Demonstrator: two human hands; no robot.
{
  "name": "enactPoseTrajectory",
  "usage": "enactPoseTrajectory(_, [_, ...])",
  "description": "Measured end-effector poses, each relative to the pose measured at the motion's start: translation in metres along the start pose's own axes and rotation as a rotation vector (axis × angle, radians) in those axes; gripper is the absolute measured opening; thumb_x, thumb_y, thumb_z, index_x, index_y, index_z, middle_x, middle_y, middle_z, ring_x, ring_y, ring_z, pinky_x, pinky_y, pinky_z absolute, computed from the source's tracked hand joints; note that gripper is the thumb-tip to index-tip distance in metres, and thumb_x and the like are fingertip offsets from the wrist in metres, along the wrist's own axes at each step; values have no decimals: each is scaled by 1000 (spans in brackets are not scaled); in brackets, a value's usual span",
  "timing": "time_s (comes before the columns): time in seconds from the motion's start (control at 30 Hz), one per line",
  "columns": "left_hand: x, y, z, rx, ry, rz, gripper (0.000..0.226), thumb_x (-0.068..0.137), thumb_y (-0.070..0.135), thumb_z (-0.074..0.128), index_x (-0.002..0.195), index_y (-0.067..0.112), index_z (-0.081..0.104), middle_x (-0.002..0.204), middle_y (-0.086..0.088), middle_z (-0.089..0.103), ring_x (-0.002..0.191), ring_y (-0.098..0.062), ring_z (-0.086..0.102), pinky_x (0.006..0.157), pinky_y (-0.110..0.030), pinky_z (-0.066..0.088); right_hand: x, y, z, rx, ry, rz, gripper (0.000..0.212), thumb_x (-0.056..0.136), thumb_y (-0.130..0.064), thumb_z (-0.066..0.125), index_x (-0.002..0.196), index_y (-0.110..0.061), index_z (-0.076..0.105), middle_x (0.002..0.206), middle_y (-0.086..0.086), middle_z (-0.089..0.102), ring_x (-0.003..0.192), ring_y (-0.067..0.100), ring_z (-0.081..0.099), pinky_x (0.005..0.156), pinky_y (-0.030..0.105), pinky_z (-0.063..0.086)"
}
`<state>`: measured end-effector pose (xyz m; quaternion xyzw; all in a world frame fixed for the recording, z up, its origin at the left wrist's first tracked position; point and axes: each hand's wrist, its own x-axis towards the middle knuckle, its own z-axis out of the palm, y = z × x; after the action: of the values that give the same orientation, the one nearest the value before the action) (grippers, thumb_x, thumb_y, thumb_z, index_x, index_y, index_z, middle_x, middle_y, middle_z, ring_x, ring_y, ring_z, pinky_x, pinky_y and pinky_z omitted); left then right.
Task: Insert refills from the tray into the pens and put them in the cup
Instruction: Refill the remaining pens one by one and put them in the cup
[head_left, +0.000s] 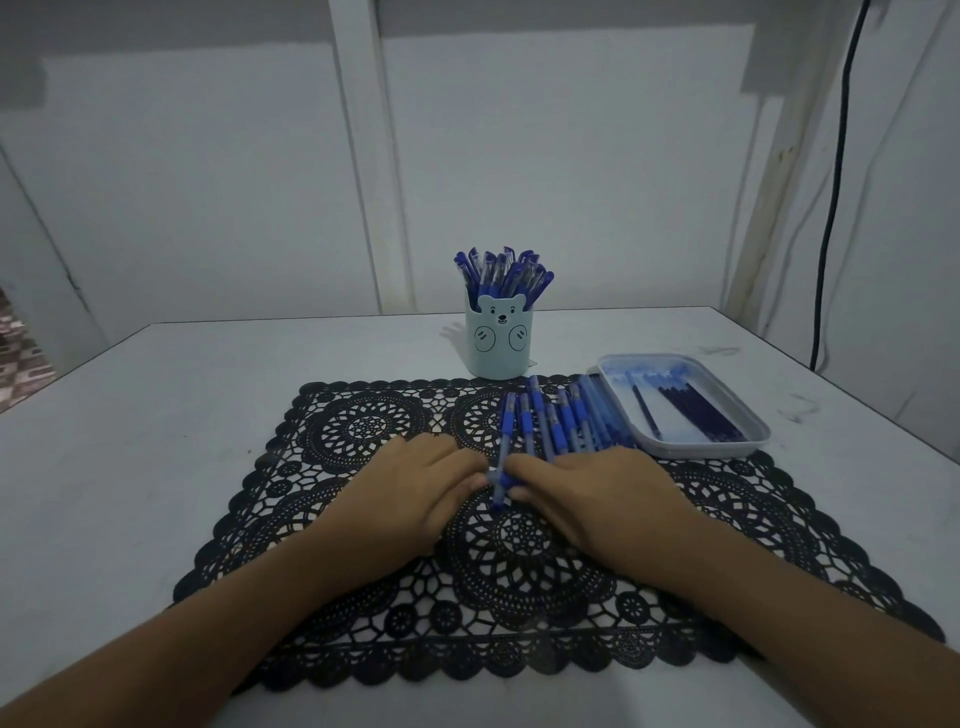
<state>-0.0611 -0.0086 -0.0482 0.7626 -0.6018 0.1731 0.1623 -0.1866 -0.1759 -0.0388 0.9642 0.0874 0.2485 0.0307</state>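
Both my hands meet over a blue pen (505, 447) lying on the black lace mat (363, 597). My left hand (415, 488) pinches its near end from the left, and my right hand (587, 499) pinches it from the right. Several more blue pens (561, 421) lie in a row on the mat beyond my right hand. A light blue tray (696, 448) to the right holds several dark refills (696, 410). A pale blue bear cup (498, 340) at the back centre stands full of capped blue pens (501, 273).
The mat lies on a white table (130, 467) that ends at a white wall. The table's left edge drops off near a patterned floor. A black cable (831, 208) hangs down the wall at the right.
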Motion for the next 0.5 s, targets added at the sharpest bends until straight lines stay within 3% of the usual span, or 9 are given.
enactPoseTrajectory(0.13, [0, 1, -1, -1, 3, 10, 21, 95, 36, 30, 97, 30, 50, 81, 18, 46, 74, 2, 35, 66, -18, 26, -1, 3, -3, 9, 0, 21, 35, 93, -52, 25, 96, -29, 50, 53, -8, 55, 39, 8, 48, 34, 26, 45])
enactPoseTrajectory(0.23, [-1, -1, 0, -19, 16, -32, 28, 94, 38, 28, 96, 28, 54, 80, 17, 49, 72, -3, 41, 66, -15, 28, 0, 1, -11, 92, -3, 147, 45, 90, -57, 18, 100, -26, 49, 56, -10, 53, 43, 3, 47, 39, 17, 41])
enactPoseTrajectory(0.37, [-1, -4, 0, -104, 117, -138, 37, 92, 41, 27, 97, 23, 58, 76, 15, 50, 70, -4, 44, 64, -20, 37, -5, 7, -26, 360, 45, 392, 18, 97, -29, 29, 97, -22, 45, 80, -9, 49, 66, 3, 48, 60, 13, 38])
enactPoseTrajectory(0.5, [1, -3, -2, -171, 155, -236, 44, 88, 47, 25, 97, 21, 59, 75, 15, 51, 73, -2, 48, 63, -14, 37, -4, 0, -30, 378, -4, 267, 23, 93, -16, 44, 113, -18, 56, 100, -11, 40, 74, 1, 46, 69, 8, 39])
